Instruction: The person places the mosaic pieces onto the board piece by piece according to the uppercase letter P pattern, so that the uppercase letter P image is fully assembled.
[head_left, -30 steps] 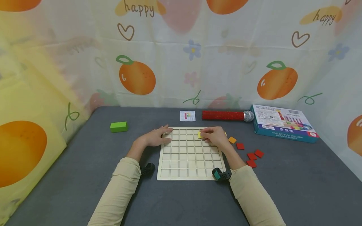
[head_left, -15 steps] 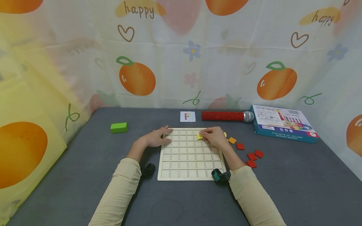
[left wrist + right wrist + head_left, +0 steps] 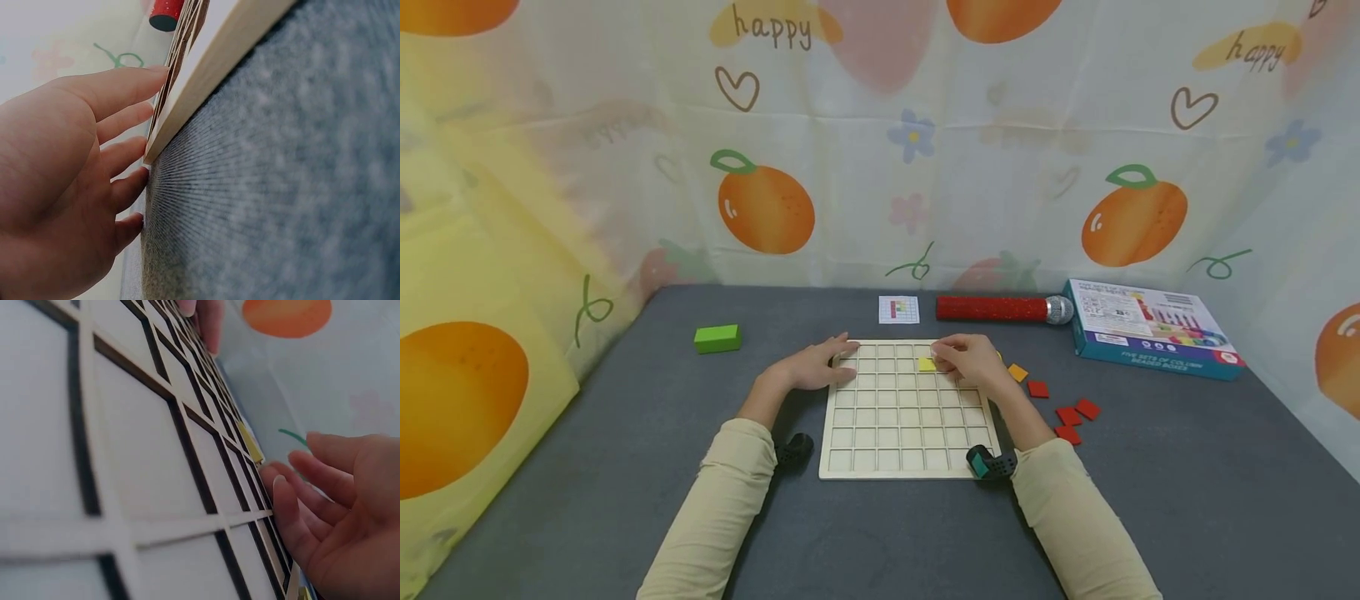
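Note:
A pale wooden grid board (image 3: 887,433) lies on the grey table. In its upper part, a yellow square tile (image 3: 927,365) sits in a cell; the right wrist view shows the same yellow tile (image 3: 250,442) at the grid's far edge. Just right of that tile is my right hand (image 3: 972,362), its fingers loosely bent and holding nothing. My left hand (image 3: 805,367) rests at the board's upper left corner, thumb and fingertips on the edge. In the left wrist view, the left hand (image 3: 69,156) has fairly straight fingers against the board's side (image 3: 200,75).
Right of the board lie an orange tile (image 3: 1017,372) and several red tiles (image 3: 1038,389). Behind it are a small pattern card (image 3: 898,309), a red microphone (image 3: 992,308) and a flat box (image 3: 1153,325). A green block (image 3: 717,339) stands at left.
My right hand has let go of the yellow tile and drawn slightly right; the tile, earlier partly covered by the fingers, now shows in its cell. The left hand has stayed in place.

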`<action>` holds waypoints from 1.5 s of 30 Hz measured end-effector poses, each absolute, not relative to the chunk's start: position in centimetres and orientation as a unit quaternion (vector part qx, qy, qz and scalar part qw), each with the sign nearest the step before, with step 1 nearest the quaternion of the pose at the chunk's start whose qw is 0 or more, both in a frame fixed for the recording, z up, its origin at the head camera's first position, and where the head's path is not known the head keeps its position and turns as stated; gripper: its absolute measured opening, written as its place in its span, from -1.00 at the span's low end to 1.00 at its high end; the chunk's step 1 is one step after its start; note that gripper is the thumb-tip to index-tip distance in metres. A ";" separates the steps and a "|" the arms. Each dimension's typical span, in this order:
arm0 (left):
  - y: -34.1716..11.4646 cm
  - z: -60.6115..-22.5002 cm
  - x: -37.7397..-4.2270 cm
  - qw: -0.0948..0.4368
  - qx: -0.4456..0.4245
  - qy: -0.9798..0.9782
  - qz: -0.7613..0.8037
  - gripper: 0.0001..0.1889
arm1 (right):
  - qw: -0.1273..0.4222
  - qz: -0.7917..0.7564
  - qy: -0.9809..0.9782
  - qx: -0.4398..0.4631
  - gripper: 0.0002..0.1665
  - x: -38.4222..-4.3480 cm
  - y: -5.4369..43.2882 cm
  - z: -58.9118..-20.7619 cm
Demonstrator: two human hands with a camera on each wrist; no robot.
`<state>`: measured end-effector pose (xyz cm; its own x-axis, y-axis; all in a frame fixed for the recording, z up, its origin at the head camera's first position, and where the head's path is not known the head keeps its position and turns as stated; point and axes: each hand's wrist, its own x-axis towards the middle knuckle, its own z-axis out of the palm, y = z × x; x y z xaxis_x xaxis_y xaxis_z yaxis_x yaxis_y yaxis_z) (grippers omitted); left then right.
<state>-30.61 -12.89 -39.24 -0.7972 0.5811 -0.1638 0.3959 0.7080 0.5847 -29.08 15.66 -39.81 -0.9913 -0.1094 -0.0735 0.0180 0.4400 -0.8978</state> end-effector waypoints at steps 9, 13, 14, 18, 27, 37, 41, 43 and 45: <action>-12.9 -39.2 -30.5 0.171 0.267 0.908 0.274 -0.36 | 0.076 -0.525 0.847 -0.038 -0.57 -29.3 15.8 -39.7; -12.9 -39.2 -30.5 0.170 0.263 0.910 0.272 -0.36 | 0.079 -0.521 0.849 -0.048 -0.57 -29.1 15.8 -39.7; -12.9 -39.2 -30.5 0.170 0.263 0.910 0.272 -0.36 | 0.080 -0.520 0.849 -0.049 -0.56 -29.1 15.8 -39.8; -12.8 -39.2 -30.5 0.169 0.263 0.911 0.269 -0.36 | 0.083 -0.521 0.848 -0.053 -0.54 -29.2 15.8 -39.9; -12.8 -39.2 -30.5 0.168 0.262 0.913 0.263 -0.36 | 0.115 -0.560 0.818 -0.063 -0.51 -29.3 16.6 -39.7; -12.8 -39.1 -30.4 0.166 0.264 0.912 0.265 -0.36 | 0.143 -0.601 0.781 -0.085 -0.36 -29.4 19.7 -38.3; -12.7 -39.1 -30.4 0.163 0.262 0.914 0.264 -0.36 | 0.117 -0.609 0.782 -0.066 -0.30 -29.3 21.1 -37.7; -12.7 -39.1 -30.4 0.165 0.259 0.915 0.262 -0.35 | 0.102 -0.619 0.777 -0.051 -0.30 -29.4 21.7 -37.6; -12.7 -39.1 -30.4 0.169 0.257 0.915 0.262 -0.35 | 0.084 -0.629 0.772 -0.037 -0.31 -29.4 22.2 -37.5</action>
<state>-30.37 -12.72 -39.08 -0.8110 0.5586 -0.1737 0.3820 0.7306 0.5659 -29.43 22.18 -37.52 -0.9832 -0.1623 -0.0836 0.0489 0.2071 -0.9771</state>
